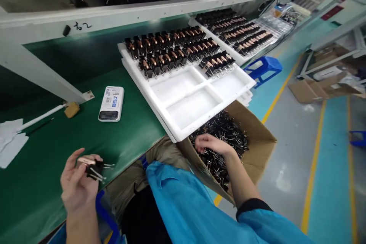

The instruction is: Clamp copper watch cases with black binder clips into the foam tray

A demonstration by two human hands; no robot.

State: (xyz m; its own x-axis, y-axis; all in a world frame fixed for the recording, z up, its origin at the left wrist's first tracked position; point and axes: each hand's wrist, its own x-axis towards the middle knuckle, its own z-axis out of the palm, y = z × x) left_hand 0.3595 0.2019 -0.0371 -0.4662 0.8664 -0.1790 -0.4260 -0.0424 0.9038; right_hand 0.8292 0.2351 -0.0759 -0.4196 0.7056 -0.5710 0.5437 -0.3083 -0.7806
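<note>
My left hand (78,183) is closed around a small stack of binder clips (93,167), black with copper-coloured faces, above the green tabletop. Their silver wire handles stick out to the right. Over an open carton (259,152) at the table edge is my right hand (211,145), its fingers curled down at the loose black binder clips (219,171) inside. Whatever those fingers hold is hidden. Ahead, a white tray (183,137) carries rows of binder clips (164,55) in its far compartments. A shorter row (219,62) sits at its right side.
A white handheld device (111,103) lies on the green table (128,148), left of the tray. Further left are white papers (11,141) and a yellowish block (72,109). A second filled tray (237,32) stands behind. A white shelf frame (114,17) crosses above; a blue stool (264,69) stands right.
</note>
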